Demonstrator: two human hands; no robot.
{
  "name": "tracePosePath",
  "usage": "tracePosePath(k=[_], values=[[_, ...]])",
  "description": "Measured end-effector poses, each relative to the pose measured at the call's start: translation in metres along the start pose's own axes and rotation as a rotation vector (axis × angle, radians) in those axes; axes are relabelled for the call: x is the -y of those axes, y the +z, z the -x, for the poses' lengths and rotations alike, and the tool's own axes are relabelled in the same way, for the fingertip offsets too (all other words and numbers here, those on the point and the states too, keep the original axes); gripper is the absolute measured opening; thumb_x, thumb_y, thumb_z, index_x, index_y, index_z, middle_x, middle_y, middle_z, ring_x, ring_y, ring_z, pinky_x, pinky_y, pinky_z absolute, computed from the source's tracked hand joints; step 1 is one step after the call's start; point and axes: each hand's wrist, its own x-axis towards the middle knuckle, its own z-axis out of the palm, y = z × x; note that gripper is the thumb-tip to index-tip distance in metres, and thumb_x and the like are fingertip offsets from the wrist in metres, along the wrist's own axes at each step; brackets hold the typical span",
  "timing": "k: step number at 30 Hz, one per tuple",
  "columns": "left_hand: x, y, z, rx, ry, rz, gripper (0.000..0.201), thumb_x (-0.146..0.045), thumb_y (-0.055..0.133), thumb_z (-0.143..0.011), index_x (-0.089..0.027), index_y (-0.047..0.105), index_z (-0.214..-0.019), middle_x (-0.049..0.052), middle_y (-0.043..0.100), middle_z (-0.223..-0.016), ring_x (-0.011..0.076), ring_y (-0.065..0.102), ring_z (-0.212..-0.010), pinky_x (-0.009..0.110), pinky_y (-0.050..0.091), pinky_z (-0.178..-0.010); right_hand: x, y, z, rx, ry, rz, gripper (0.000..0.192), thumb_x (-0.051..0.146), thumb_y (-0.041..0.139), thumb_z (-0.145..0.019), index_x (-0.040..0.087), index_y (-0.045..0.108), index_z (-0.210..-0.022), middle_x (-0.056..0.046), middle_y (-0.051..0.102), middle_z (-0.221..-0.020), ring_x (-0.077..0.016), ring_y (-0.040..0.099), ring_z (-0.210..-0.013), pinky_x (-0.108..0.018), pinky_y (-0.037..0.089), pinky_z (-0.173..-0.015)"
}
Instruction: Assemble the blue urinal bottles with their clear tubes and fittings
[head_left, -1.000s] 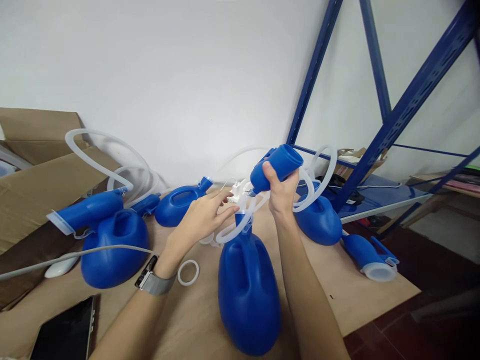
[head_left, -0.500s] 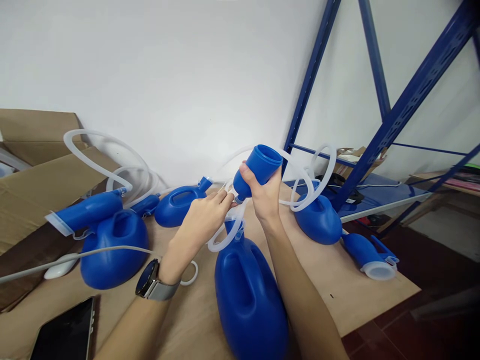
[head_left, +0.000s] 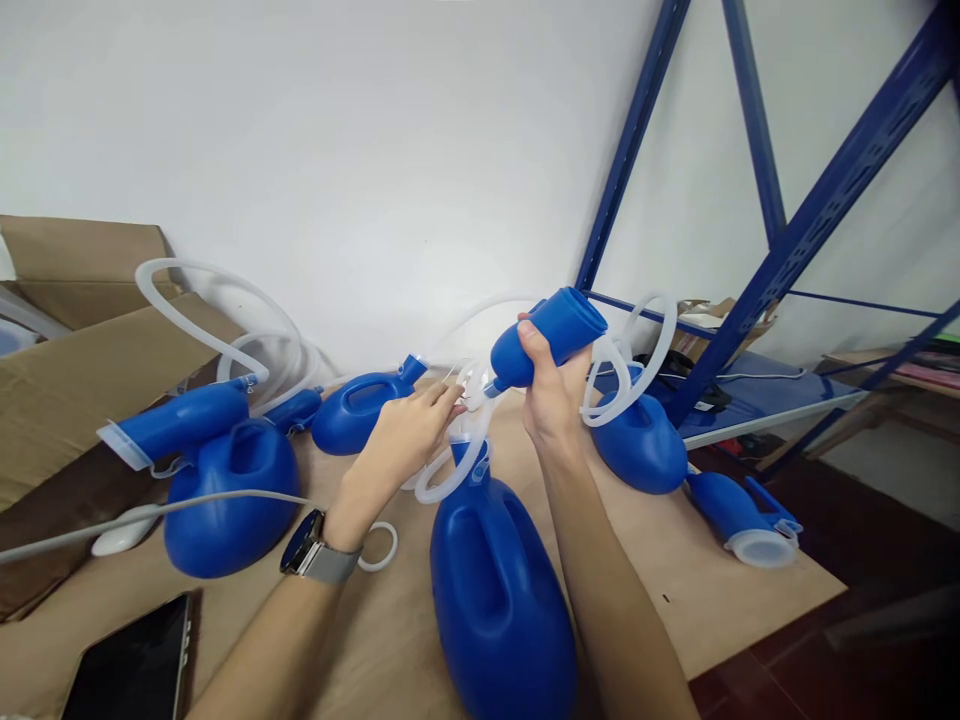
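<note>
My right hand [head_left: 553, 398] grips a blue funnel-shaped cup [head_left: 546, 338], held above the table with its wide mouth tilted up to the right. My left hand [head_left: 409, 436] pinches the end of a clear flexible tube [head_left: 459, 445] right at the cup's narrow end. The tube loops down to the neck of a blue plastic jug [head_left: 499, 595] lying on the brown table [head_left: 382, 640] in front of me. A watch sits on my left wrist.
More blue jugs lie at the left [head_left: 225, 480], back middle [head_left: 360, 408] and right [head_left: 637, 440], with coiled clear tubing [head_left: 225, 310]. A white ring [head_left: 377, 548] and a dark phone [head_left: 131, 665] lie nearby. Cardboard boxes [head_left: 67, 330] stand left; blue shelving [head_left: 787, 230] stands right.
The cup in my right hand tilted upright and toward the left hand, then leaned back to the right. My left hand closed its fingers on the tube end at the cup's narrow tip.
</note>
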Motion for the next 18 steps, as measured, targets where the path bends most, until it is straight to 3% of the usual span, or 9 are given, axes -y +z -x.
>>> tracePosePath(k=[2, 4, 7, 10, 14, 18], values=[[-0.005, 0.001, 0.000, -0.131, 0.050, 0.135, 0.050, -0.040, 0.029, -0.110, -0.017, 0.042, -0.153, 0.010, 0.049, -0.153, 0.0257, 0.051, -0.136, 0.037, 0.044, -0.103, 0.001, 0.004, 0.003, -0.008, 0.047, -0.045, 0.078, 0.058, 0.070, -0.071, 0.029, 0.040, -0.136, -0.002, 0.063, -0.127, -0.0020, 0.064, -0.100, -0.018, 0.061, -0.094], [-0.014, -0.001, -0.001, -0.215, 0.082, 0.320, 0.052, -0.042, 0.034, -0.108, -0.013, 0.043, -0.151, 0.013, 0.048, -0.153, 0.0252, 0.044, -0.142, 0.038, 0.034, -0.116, 0.001, 0.009, 0.007, 0.004, 0.082, -0.087, 0.078, 0.057, 0.070, -0.071, 0.030, 0.039, -0.138, -0.002, 0.063, -0.129, -0.0010, 0.064, -0.099, -0.017, 0.061, -0.092], [-0.026, -0.004, -0.003, -0.252, 0.013, 0.633, 0.042, -0.042, 0.040, -0.106, -0.013, 0.058, -0.130, 0.011, 0.066, -0.126, 0.0227, 0.061, -0.116, 0.033, 0.044, -0.102, 0.004, 0.017, 0.015, 0.043, 0.113, -0.148, 0.082, 0.056, 0.069, -0.073, 0.032, 0.034, -0.143, -0.003, 0.062, -0.133, -0.0011, 0.065, -0.099, -0.017, 0.063, -0.093], [-0.031, -0.005, -0.005, -0.280, -0.058, 0.790, 0.035, -0.041, 0.040, -0.104, -0.014, 0.060, -0.112, 0.008, 0.068, -0.104, 0.0182, 0.062, -0.089, 0.029, 0.045, -0.085, 0.008, 0.021, 0.021, 0.073, 0.167, -0.204, 0.082, 0.054, 0.067, -0.074, 0.034, 0.031, -0.145, -0.004, 0.061, -0.135, -0.0027, 0.068, -0.099, -0.021, 0.064, -0.095], [-0.031, -0.005, -0.005, -0.227, -0.141, 0.707, 0.037, -0.045, 0.037, -0.102, -0.016, 0.058, -0.110, 0.004, 0.064, -0.085, 0.0169, 0.055, -0.072, 0.028, 0.040, -0.072, 0.008, 0.023, 0.026, 0.094, 0.173, -0.199, 0.080, 0.056, 0.064, -0.076, 0.035, 0.030, -0.145, -0.003, 0.059, -0.138, -0.0037, 0.069, -0.101, -0.023, 0.065, -0.096], [-0.028, -0.001, -0.005, -0.197, -0.174, 0.639, 0.047, -0.049, 0.036, -0.102, -0.015, 0.061, -0.122, 0.003, 0.062, -0.079, 0.0166, 0.052, -0.067, 0.028, 0.036, -0.069, 0.002, 0.023, 0.030, 0.091, 0.138, -0.206, 0.085, 0.054, 0.072, -0.070, 0.034, 0.035, -0.143, -0.003, 0.063, -0.130, -0.0022, 0.068, -0.096, -0.016, 0.064, -0.085]])
